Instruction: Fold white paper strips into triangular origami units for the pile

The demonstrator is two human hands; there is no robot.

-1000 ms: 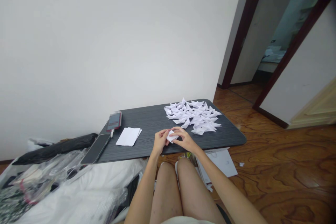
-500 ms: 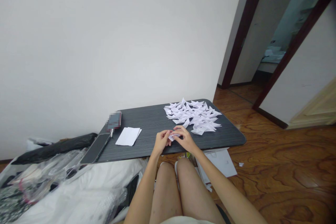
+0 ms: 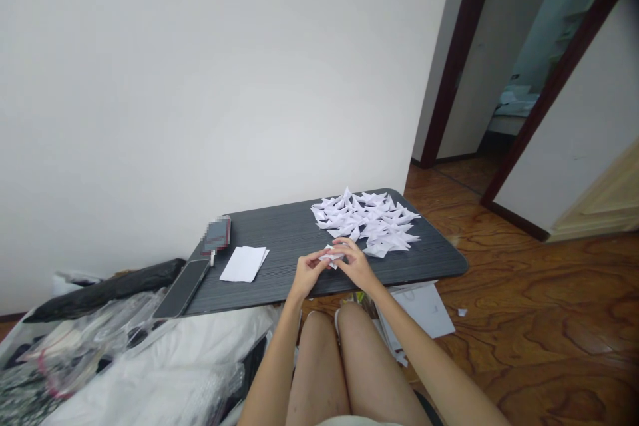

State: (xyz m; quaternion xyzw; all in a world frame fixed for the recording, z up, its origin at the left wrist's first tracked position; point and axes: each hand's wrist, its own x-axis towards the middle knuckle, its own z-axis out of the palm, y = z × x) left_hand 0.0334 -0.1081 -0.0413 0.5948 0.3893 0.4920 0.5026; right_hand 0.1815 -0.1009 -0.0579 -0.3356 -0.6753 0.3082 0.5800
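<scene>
"1 dark table point(image 3: 284, 229): how far along is everything?"

"Many folded papers point(image 3: 367, 219) cover its right end, apparently finished. Left of its middle, a stack of flat sheets point(image 3: 243, 264) looks still unfolded."

"And the hands?"

"Above its near edge, the left hand point(image 3: 305, 274) and right hand point(image 3: 358, 269) both pinch 1 small paper point(image 3: 331, 257), seemingly partway folded; I can't tell how many folds remain."

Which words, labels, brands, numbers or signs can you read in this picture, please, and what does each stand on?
No text can be read.
Pixelated item on the table: any text is hidden.
White flat item below the table: any marking is too small to read.
Paper stack, folded papers and held paper: no writing visible.
</scene>
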